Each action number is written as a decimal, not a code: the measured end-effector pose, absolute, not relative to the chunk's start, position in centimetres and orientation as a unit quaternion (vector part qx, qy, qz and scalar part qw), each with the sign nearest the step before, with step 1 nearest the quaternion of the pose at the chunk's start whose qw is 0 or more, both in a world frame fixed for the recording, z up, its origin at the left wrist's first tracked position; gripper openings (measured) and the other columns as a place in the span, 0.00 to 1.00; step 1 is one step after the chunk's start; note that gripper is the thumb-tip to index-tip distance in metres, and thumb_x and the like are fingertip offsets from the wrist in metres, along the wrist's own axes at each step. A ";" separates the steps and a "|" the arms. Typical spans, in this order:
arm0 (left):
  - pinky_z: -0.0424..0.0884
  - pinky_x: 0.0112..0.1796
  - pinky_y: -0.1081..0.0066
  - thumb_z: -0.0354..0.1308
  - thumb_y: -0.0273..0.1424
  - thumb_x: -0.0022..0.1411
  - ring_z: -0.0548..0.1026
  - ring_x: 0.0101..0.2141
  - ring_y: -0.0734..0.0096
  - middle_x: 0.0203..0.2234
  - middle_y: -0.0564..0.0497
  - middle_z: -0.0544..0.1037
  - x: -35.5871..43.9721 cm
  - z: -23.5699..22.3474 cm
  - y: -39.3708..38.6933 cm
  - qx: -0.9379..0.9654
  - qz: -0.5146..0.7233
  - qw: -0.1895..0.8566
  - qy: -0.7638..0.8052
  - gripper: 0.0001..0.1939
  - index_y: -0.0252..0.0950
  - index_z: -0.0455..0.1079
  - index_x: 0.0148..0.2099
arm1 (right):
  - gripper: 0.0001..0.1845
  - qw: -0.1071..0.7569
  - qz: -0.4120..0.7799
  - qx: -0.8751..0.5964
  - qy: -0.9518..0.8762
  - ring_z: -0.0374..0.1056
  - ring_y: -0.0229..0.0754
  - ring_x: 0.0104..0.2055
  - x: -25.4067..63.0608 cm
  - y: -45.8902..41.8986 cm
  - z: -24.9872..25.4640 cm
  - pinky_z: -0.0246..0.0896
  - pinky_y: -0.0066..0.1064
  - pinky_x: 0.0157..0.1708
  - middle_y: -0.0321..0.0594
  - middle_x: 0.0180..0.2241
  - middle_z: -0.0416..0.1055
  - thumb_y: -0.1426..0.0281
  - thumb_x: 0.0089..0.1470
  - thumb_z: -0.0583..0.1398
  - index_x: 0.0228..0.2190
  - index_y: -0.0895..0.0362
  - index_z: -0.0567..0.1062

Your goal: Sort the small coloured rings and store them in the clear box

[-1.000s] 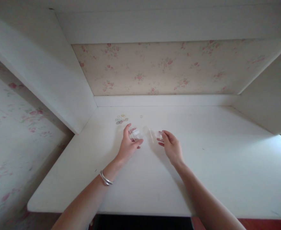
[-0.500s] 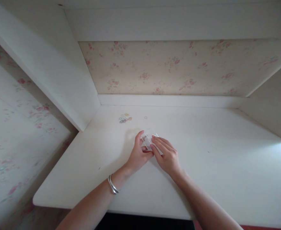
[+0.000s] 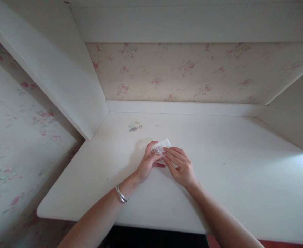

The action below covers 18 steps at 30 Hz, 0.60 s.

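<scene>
A small clear plastic box (image 3: 164,143) is held between my two hands, just above the white desk. My left hand (image 3: 148,162) grips its left side, with fingers and thumb bent round it. From the right, my right hand (image 3: 180,164) closes on the box with its fingertips on the near face. Fingers hide part of the box, and I cannot make out whether anything is inside. Beyond my hands lies a loose cluster of small coloured rings (image 3: 135,126), with a single pale ring (image 3: 157,125) to its right.
The white desk (image 3: 244,193) runs under both arms, with a rounded front-left corner. A white side panel (image 3: 86,89) stands at the left, and a raised ledge (image 3: 182,107) lines the back. A small dark mark (image 3: 107,179) shows left of my hands.
The box has been tilted in my hands, and its far face now shows whiter. My left thumb has moved up along it. The rings have not moved on the desk.
</scene>
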State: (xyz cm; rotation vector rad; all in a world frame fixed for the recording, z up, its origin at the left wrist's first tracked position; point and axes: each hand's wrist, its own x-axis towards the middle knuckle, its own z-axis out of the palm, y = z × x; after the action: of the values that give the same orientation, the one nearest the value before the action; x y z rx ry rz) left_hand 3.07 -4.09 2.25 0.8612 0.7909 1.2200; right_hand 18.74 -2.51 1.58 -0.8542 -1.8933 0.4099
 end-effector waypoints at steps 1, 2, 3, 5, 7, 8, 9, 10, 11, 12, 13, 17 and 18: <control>0.75 0.31 0.68 0.58 0.36 0.57 0.75 0.36 0.67 0.42 0.49 0.71 3.0 2.3 -4.1 0.388 0.535 0.657 0.362 0.27 0.46 0.52 0.57 | 0.13 0.497 0.171 -0.349 -0.775 0.68 0.46 0.48 18.8 -2.5 1.5 0.63 0.46 0.50 0.39 0.45 0.74 0.71 0.52 0.60 0.40 0.47 0.78; 0.74 0.28 0.69 0.57 0.39 0.58 0.75 0.34 0.68 0.41 0.49 0.71 3.0 2.4 -4.0 0.396 0.530 0.648 0.377 0.27 0.46 0.52 0.56 | 0.13 0.506 0.175 -0.348 -0.770 0.69 0.46 0.47 18.8 -2.5 1.3 0.63 0.46 0.50 0.39 0.44 0.75 0.72 0.52 0.60 0.39 0.47 0.79; 0.74 0.26 0.70 0.57 0.41 0.58 0.76 0.32 0.68 0.39 0.50 0.72 3.0 2.5 -4.0 0.404 0.525 0.638 0.392 0.27 0.45 0.52 0.56 | 0.13 0.514 0.180 -0.348 -0.763 0.69 0.46 0.46 18.8 -2.5 1.3 0.64 0.46 0.49 0.39 0.44 0.75 0.72 0.52 0.60 0.39 0.47 0.79; 0.72 0.22 0.72 0.56 0.43 0.59 0.76 0.27 0.69 0.36 0.51 0.72 2.9 2.4 -3.9 0.414 0.516 0.625 0.414 0.26 0.45 0.51 0.56 | 0.12 0.533 0.194 -0.359 -0.741 0.69 0.45 0.45 18.8 -2.6 1.2 0.65 0.44 0.48 0.40 0.42 0.75 0.72 0.52 0.60 0.38 0.48 0.79; 0.71 0.20 0.74 0.54 0.44 0.59 0.76 0.24 0.70 0.34 0.51 0.72 2.9 2.3 -3.8 0.415 0.511 0.625 0.418 0.25 0.44 0.52 0.55 | 0.10 0.555 0.216 -0.386 -0.705 0.70 0.45 0.44 18.8 -2.6 1.3 0.67 0.41 0.46 0.41 0.42 0.75 0.70 0.53 0.60 0.37 0.49 0.79; 0.70 0.19 0.74 0.54 0.44 0.59 0.75 0.23 0.70 0.34 0.51 0.72 2.9 2.3 -3.8 0.414 0.509 0.631 0.413 0.25 0.44 0.52 0.55 | 0.09 0.564 0.232 -0.404 -0.682 0.70 0.44 0.44 18.8 -2.6 1.3 0.68 0.40 0.44 0.42 0.42 0.75 0.69 0.53 0.60 0.36 0.50 0.79; 0.70 0.19 0.74 0.54 0.44 0.60 0.75 0.23 0.71 0.35 0.51 0.73 3.0 2.2 -3.7 0.412 0.506 0.640 0.406 0.24 0.44 0.53 0.55 | 0.08 0.571 0.252 -0.423 -0.657 0.69 0.44 0.44 18.8 -2.5 1.4 0.69 0.38 0.41 0.42 0.42 0.74 0.67 0.53 0.60 0.35 0.50 0.79; 0.69 0.19 0.75 0.53 0.44 0.60 0.75 0.22 0.71 0.36 0.50 0.73 3.0 2.1 -3.7 0.411 0.502 0.649 0.397 0.24 0.44 0.53 0.55 | 0.09 0.574 0.276 -0.440 -0.634 0.69 0.44 0.43 18.8 -2.4 1.5 0.70 0.36 0.39 0.43 0.43 0.73 0.65 0.53 0.60 0.36 0.51 0.79; 0.69 0.19 0.75 0.53 0.45 0.60 0.75 0.22 0.72 0.37 0.50 0.73 3.0 2.1 -3.7 0.411 0.498 0.657 0.389 0.24 0.44 0.53 0.55 | 0.10 0.570 0.305 -0.455 -0.613 0.69 0.44 0.43 18.8 -2.3 1.5 0.70 0.34 0.36 0.43 0.43 0.73 0.63 0.52 0.60 0.37 0.51 0.78; 0.69 0.18 0.75 0.53 0.45 0.60 0.75 0.22 0.72 0.38 0.49 0.74 3.1 2.1 -3.7 0.412 0.495 0.662 0.383 0.24 0.44 0.53 0.55 | 0.13 0.561 0.340 -0.466 -0.594 0.69 0.44 0.43 18.9 -2.1 1.5 0.70 0.33 0.35 0.44 0.44 0.72 0.61 0.52 0.60 0.38 0.52 0.78; 0.68 0.18 0.75 0.52 0.45 0.60 0.75 0.21 0.73 0.39 0.49 0.74 3.1 2.1 -3.7 0.414 0.492 0.665 0.380 0.24 0.44 0.53 0.55 | 0.16 0.549 0.380 -0.472 -0.575 0.69 0.43 0.42 18.9 -1.9 1.5 0.70 0.33 0.36 0.44 0.45 0.72 0.59 0.52 0.60 0.40 0.52 0.77; 0.68 0.18 0.76 0.54 0.45 0.59 0.73 0.19 0.75 0.36 0.50 0.75 3.0 2.0 -3.7 0.417 0.489 0.659 0.391 0.24 0.43 0.55 0.54 | 0.24 0.498 0.528 -0.467 -0.506 0.70 0.42 0.37 18.8 -1.4 1.3 0.70 0.36 0.37 0.43 0.42 0.75 0.54 0.50 0.60 0.45 0.55 0.76; 0.68 0.19 0.76 0.54 0.45 0.59 0.73 0.19 0.76 0.36 0.50 0.75 3.0 2.0 -3.7 0.418 0.488 0.655 0.396 0.24 0.43 0.55 0.54 | 0.25 0.491 0.541 -0.469 -0.496 0.70 0.41 0.36 18.8 -1.4 1.3 0.70 0.36 0.36 0.42 0.40 0.75 0.54 0.49 0.60 0.44 0.56 0.76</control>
State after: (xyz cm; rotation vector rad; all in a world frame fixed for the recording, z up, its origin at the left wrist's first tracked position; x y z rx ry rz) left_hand 3.03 -3.71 2.01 0.9484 0.8988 1.1068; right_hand 18.81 -1.37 1.27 -1.1380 -1.2053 1.3134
